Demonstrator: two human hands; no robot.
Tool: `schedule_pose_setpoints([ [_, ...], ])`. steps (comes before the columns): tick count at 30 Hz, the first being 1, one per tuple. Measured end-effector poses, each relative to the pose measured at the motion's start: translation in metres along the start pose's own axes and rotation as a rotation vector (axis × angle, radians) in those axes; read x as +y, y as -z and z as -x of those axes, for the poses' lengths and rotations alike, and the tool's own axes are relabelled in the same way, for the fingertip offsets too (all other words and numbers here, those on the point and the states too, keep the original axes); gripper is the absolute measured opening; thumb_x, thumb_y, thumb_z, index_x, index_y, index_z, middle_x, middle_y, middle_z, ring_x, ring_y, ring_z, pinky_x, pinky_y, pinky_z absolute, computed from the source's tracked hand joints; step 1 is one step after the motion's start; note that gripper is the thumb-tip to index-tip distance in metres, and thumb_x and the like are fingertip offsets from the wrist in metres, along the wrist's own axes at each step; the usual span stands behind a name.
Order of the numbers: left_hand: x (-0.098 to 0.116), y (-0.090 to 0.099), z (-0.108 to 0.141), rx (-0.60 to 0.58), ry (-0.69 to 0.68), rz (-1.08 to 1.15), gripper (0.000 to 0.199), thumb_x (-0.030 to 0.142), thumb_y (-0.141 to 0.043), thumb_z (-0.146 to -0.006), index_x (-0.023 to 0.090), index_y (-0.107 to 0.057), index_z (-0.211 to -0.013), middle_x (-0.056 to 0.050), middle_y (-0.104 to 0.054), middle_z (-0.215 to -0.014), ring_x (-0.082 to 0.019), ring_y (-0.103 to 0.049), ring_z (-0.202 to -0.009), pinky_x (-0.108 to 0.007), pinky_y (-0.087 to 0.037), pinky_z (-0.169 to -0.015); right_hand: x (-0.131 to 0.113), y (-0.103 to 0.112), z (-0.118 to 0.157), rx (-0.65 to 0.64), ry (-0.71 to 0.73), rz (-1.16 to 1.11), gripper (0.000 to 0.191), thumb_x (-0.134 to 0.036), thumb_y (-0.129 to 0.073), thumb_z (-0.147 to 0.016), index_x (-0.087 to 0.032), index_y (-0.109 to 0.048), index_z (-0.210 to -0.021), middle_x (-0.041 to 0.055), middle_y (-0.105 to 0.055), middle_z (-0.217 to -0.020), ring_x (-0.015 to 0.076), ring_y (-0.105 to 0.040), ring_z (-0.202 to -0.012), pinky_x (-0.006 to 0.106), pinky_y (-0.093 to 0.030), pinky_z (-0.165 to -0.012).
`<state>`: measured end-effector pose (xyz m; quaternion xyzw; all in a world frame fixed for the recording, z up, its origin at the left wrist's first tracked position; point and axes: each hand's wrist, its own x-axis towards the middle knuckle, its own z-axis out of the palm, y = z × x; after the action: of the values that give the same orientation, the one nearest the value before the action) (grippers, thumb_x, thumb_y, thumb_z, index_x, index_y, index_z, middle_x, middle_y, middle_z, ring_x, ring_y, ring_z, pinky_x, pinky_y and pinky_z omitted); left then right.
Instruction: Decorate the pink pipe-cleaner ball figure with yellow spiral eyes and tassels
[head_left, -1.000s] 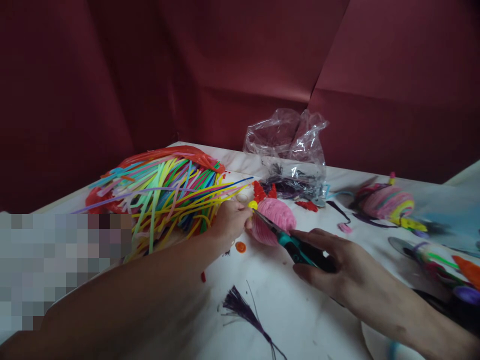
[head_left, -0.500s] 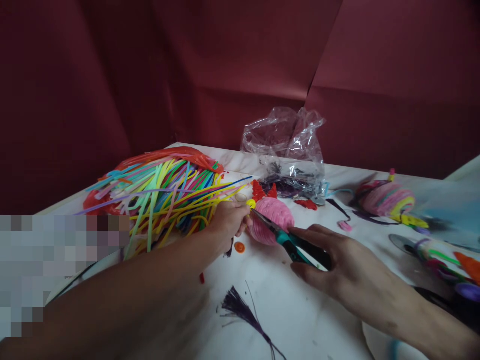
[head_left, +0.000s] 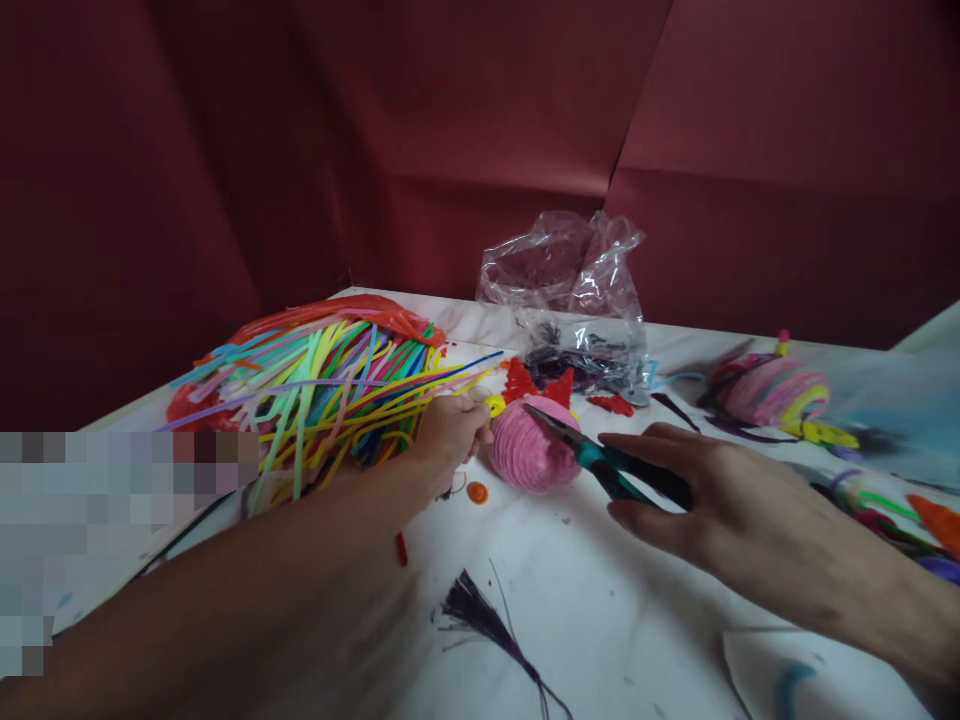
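Observation:
A pink yarn-wrapped ball (head_left: 532, 450) with red pointed pieces (head_left: 538, 382) behind its top rests on the white marbled table. My left hand (head_left: 456, 432) is closed at its left side, beside a small yellow piece (head_left: 495, 405); what its fingers pinch is too small to make out. My right hand (head_left: 682, 475) grips teal-and-black pliers (head_left: 607, 470) by the handles, with their tips over the upper part of the ball. An orange disc (head_left: 477, 492) lies just in front of the ball.
Many coloured pipe cleaners (head_left: 322, 390) lie in a heap at the left. Behind the ball stands a clear plastic bag (head_left: 577, 300). A dark tassel (head_left: 480, 610) is at the front, and another wrapped ball (head_left: 772, 390) sits at the right.
The plier tips have moved from the yellow piece to over the pink ball, and my right hand has shifted right. My left hand remains closed beside the ball, slightly further left.

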<state>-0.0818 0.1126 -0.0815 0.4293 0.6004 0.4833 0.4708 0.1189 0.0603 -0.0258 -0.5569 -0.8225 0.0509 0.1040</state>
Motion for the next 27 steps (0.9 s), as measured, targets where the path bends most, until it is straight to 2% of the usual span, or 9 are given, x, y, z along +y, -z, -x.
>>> schedule_pose_setpoints([
  [4,-0.006,-0.002,-0.007,0.027,-0.024,0.007,0.03,0.009,-0.056,-0.079,0.014,-0.046,-0.051,0.009,-0.042,-0.043,-0.003,-0.035,-0.034,-0.016,-0.026,-0.035,-0.004,0.004,-0.003,-0.088,-0.039,-0.003,0.036,-0.036,-0.049,-0.07,-0.029,-0.066,-0.101,0.0034,-0.065,-0.083,0.0256,-0.061,-0.07,0.037,-0.046,-0.063],
  [9,-0.012,-0.007,-0.015,-0.021,-0.06,0.077,0.029,0.012,-0.056,-0.083,0.014,-0.046,-0.056,0.009,-0.044,-0.048,-0.004,-0.042,-0.042,-0.017,-0.034,-0.041,-0.002,0.007,-0.007,-0.113,-0.047,0.009,0.033,-0.037,-0.047,-0.07,-0.028,-0.065,-0.095,0.0032,-0.064,-0.082,0.0261,-0.059,-0.073,0.038,-0.045,-0.064],
  [13,-0.015,-0.007,-0.018,-0.032,-0.085,0.127,0.029,0.013,-0.057,-0.083,0.014,-0.046,-0.055,0.009,-0.045,-0.049,-0.005,-0.043,-0.043,-0.017,-0.035,-0.043,0.0,0.009,-0.006,-0.122,-0.063,-0.014,0.039,-0.039,-0.049,-0.069,-0.03,-0.064,-0.104,0.0025,-0.066,-0.092,0.0268,-0.062,-0.078,0.04,-0.047,-0.069],
  [18,-0.016,-0.007,-0.02,-0.022,-0.116,0.173,0.03,0.008,-0.056,-0.077,0.014,-0.047,-0.05,0.007,-0.045,-0.044,-0.005,-0.042,-0.041,-0.018,-0.032,-0.043,0.002,0.009,-0.008,-0.087,0.014,-0.019,0.039,-0.036,-0.052,-0.069,-0.029,-0.065,-0.106,0.002,-0.068,-0.095,0.0264,-0.064,-0.079,0.038,-0.05,-0.069],
  [22,-0.014,-0.011,-0.02,-0.038,-0.124,0.175,0.03,0.007,-0.055,-0.076,0.014,-0.048,-0.048,0.006,-0.045,-0.042,-0.005,-0.041,-0.039,-0.018,-0.03,-0.041,0.005,0.003,-0.014,-0.045,0.106,-0.002,0.044,-0.035,-0.053,-0.072,-0.028,-0.062,-0.114,0.0042,-0.068,-0.102,0.0275,-0.065,-0.085,0.038,-0.05,-0.074],
  [27,-0.013,-0.015,-0.021,-0.073,-0.136,0.123,0.029,0.011,-0.057,-0.082,0.013,-0.047,-0.054,0.009,-0.044,-0.048,-0.004,-0.04,-0.041,-0.017,-0.032,-0.041,0.008,0.0,-0.019,-0.023,0.147,0.013,0.038,-0.033,-0.054,-0.074,-0.025,-0.065,-0.11,0.005,-0.069,-0.091,0.0254,-0.065,-0.078,0.034,-0.05,-0.07],
])
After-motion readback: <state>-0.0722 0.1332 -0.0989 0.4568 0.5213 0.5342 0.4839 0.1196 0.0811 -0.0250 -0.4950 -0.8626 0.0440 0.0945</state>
